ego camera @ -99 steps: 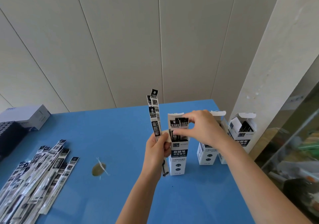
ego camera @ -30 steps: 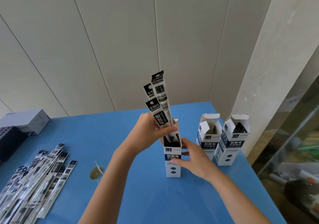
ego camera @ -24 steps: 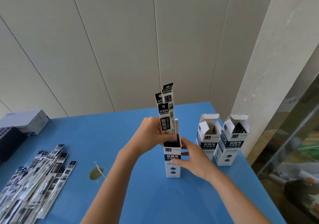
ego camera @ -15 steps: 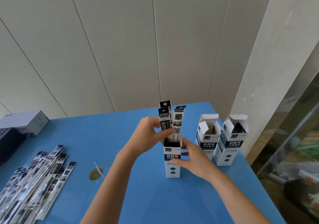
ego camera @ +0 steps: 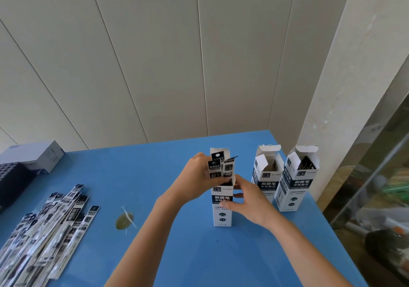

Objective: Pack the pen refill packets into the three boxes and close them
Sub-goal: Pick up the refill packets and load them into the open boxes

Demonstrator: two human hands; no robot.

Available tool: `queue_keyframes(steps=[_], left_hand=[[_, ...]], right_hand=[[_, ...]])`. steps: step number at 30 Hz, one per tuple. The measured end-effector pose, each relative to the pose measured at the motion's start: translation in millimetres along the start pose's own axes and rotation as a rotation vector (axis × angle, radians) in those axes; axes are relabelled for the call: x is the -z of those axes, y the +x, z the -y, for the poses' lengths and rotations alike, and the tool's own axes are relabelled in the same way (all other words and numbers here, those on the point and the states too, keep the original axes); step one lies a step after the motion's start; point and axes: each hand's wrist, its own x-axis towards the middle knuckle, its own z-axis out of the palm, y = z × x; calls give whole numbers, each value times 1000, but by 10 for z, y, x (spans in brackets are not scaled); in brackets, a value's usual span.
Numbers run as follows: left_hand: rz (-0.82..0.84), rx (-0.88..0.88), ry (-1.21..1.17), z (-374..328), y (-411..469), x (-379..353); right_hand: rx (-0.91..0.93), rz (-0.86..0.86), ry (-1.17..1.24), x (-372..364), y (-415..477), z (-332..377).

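**A:** Why is the right hand (ego camera: 247, 200) wrapped round the tall white and navy cardboard box (ego camera: 221, 217)?

**B:** To steady it, I'd judge. The box is narrow and stands upright on the blue desk (ego camera: 199, 264), so a push from above could tip it. The thumb sits at the right edge near the mouth and the fingers curl across the front face.

**A:** And the left hand (ego camera: 200, 172)?

**B:** It grips a bundle of black and white plastic pen refill packets (ego camera: 221, 167), fingers closed round them just above the mouth. Their lower ends are inside the box. The printed tops stick out beside the raised flap, 1 of them leaning right.

**A:** So the packets sit between the 2 hands?

**B:** Nearly. The left hand is on their left side, while the right hand is lower and to the right, on the box. The hands come close together at the mouth.

**A:** What about the rest?

**B:** A second matching box (ego camera: 264, 182) and a third matching box (ego camera: 295, 185) stand to the right, side by side with their flaps up. Something dark shows inside each, so they look loaded but not closed. A loose heap of refill packets (ego camera: 48, 224) lies well apart at the near left.
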Motion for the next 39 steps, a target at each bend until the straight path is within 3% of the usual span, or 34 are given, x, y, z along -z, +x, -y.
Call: queue_keyframes(steps=[6,11,16,23,28,32,37,39], left_hand=[[-197,-67,-70,17,2,87],[-31,-67,108,-26,-3,33],[-99,-144,157,-30,-7,99],[-3,-142,323,-48,42,38],[-81,-160,330,-76,40,25],[53,-109,485,-97,90,-30],[-21,-110,242,-25,-29,42],[-238,-46,34,38,-136,26]], right_hand=[[4,5,14,-2,1,-15],[-12,30,38,39,13,-19],[-6,33,38,48,28,-25],[-11,50,33,58,34,-33],[-5,47,18,54,48,-48],[-5,64,17,58,61,-48],[4,48,50,67,34,-46],[15,39,82,57,17,-38]])
